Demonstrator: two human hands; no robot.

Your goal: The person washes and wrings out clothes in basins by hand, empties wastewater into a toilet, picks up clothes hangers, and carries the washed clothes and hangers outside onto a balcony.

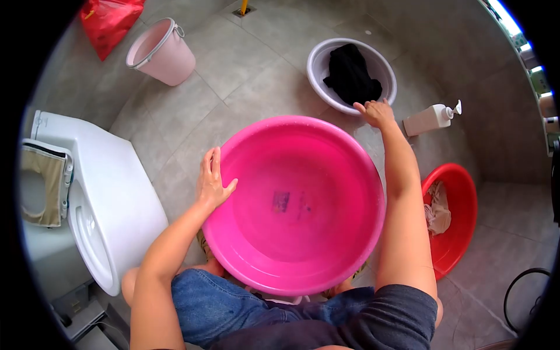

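A large pink basin (297, 227) stands in front of my knees, with what looks like clear water in it and dark printed marks on its bottom. My left hand (213, 185) is at its left rim, fingers stretched and thumb apart, holding nothing. Beyond it to the right is a pale purple basin (317, 87) with a bunched black garment (351, 76) inside. At that basin's near rim, my right hand (376, 112) has its fingers curled over the edge, the thumb pointing left. The fingertips are partly hidden.
A red basin (464, 216) with light cloth (438, 213) sits at the right. Near it stands a white pump bottle (429, 120). A pink bucket (169, 58) and a red plastic bag (111, 22) are at the far left. A white toilet (125, 192) borders my left side.
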